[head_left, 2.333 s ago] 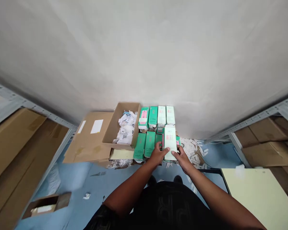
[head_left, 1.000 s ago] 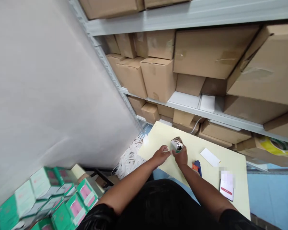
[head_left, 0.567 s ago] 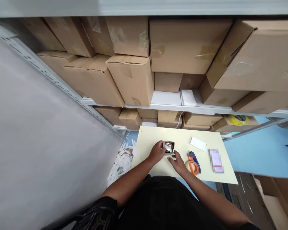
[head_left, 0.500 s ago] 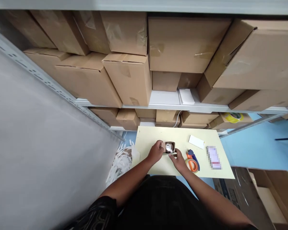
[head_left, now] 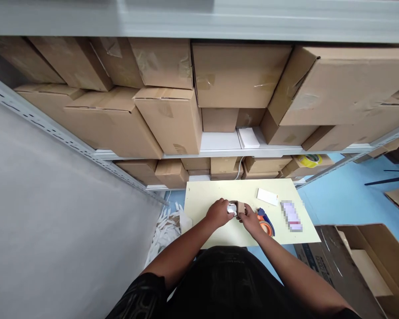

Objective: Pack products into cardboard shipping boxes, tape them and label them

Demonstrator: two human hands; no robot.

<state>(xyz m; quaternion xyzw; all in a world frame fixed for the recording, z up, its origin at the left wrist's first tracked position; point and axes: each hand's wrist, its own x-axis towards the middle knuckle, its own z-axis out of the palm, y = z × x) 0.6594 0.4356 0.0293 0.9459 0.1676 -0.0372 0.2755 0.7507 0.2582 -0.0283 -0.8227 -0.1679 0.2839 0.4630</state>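
Note:
Over the pale yellow table (head_left: 202, 190), a small carton (head_left: 240, 208) stands with its top end toward me and a brown flap folded out to the right. Inside it shows a shiny silver round top (head_left: 232, 208). My left hand (head_left: 218, 212) is closed around the carton's left side, thumb at the near edge. On the other side, my right hand (head_left: 249, 218) pinches the brown flap between thumb and fingers. Just right of that hand lies an orange and blue tape dispenser (head_left: 266, 222). The carton's lower part is hidden by my hands.
A flat white box (head_left: 267, 196) and a blurred-out phone (head_left: 291, 216) lie at the table's right. Shelves with brown cartons (head_left: 169, 119) rise behind. White paper strips (head_left: 164, 232) heap on the floor at left; an open cardboard box (head_left: 372, 261) stands at right.
I have turned from the green and white cartons by the wall to the table, carrying one carton. Since half a second ago, a flap has swung out on the right, under my right hand.

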